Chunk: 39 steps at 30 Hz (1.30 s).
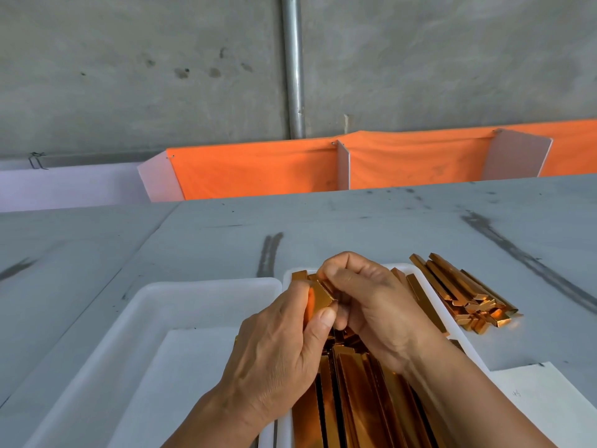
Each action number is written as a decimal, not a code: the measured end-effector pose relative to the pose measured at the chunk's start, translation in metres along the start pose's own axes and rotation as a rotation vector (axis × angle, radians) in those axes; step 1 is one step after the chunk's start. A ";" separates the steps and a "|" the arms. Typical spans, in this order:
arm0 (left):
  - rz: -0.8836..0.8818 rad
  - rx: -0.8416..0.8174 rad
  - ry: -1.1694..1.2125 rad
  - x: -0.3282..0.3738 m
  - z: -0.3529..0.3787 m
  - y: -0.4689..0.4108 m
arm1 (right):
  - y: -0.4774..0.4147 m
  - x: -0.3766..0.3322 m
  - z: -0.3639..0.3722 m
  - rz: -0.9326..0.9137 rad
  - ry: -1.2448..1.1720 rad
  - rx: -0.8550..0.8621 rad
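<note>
Both hands meet over the far end of a white tray (pixel 420 279) filled with flat shiny gold card strips (pixel 355 389). My left hand (pixel 281 350) pinches a folded gold strip (pixel 321 295) between thumb and fingers. My right hand (pixel 365 295) curls its fingers round the same strip from the right. The strip's far end is hidden behind my right fingers.
An empty white tray (pixel 155 318) lies to the left of the filled one. A pile of folded gold strips (pixel 465 299) sits on the grey table (pixel 355 221) to the right. White paper (pixel 542 392) lies at the lower right. Orange cloth bins (pixel 258 169) line the table's far edge.
</note>
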<state>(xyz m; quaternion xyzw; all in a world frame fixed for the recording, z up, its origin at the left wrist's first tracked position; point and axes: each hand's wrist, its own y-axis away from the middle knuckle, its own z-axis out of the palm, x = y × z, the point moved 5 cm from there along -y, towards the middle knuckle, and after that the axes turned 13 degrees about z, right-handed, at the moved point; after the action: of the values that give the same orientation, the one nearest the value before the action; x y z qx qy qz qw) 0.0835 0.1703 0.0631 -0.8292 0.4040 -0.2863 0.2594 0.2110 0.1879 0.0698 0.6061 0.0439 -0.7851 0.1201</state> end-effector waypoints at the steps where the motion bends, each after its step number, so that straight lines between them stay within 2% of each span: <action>1: 0.002 0.005 0.005 0.000 0.000 0.000 | 0.000 0.000 -0.001 -0.001 -0.014 -0.004; 6: -0.005 0.021 0.028 -0.002 0.000 0.001 | 0.000 0.000 0.003 -0.020 0.061 -0.012; 11: -0.044 0.010 0.034 -0.009 0.002 0.002 | -0.001 -0.001 0.000 -0.054 0.106 0.068; 16: -0.076 -0.035 -0.064 -0.015 0.004 0.002 | 0.000 0.000 -0.002 -0.067 0.312 0.113; 20: -0.206 -0.052 -0.063 -0.026 -0.003 0.002 | -0.004 0.000 -0.018 -0.055 0.275 0.267; 22: -0.354 0.000 0.033 -0.035 -0.011 0.004 | -0.004 -0.003 -0.030 -0.043 0.185 0.339; 25: -0.532 0.209 0.413 -0.046 -0.022 0.006 | -0.005 -0.003 -0.041 -0.016 0.048 0.390; 27: -0.533 0.312 0.668 -0.048 -0.023 0.005 | -0.006 0.000 -0.041 0.005 0.034 0.388; 30: -0.494 0.346 0.881 -0.045 -0.021 0.001 | -0.008 0.003 -0.034 0.058 0.120 0.363; 33: -0.453 0.321 0.941 -0.043 -0.017 -0.001 | -0.008 0.008 -0.022 0.105 0.217 0.297; 36: -0.398 0.320 0.885 -0.043 -0.016 -0.001 | -0.007 0.011 -0.012 0.125 0.325 0.221; 39: -0.407 0.352 0.687 -0.047 -0.020 0.001 | -0.007 0.008 -0.016 0.049 0.513 0.355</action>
<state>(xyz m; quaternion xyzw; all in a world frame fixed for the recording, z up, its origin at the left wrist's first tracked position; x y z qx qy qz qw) 0.0450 0.2044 0.0643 -0.6916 0.2405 -0.6554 0.1854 0.2223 0.1969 0.0571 0.7969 -0.0795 -0.5987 0.0165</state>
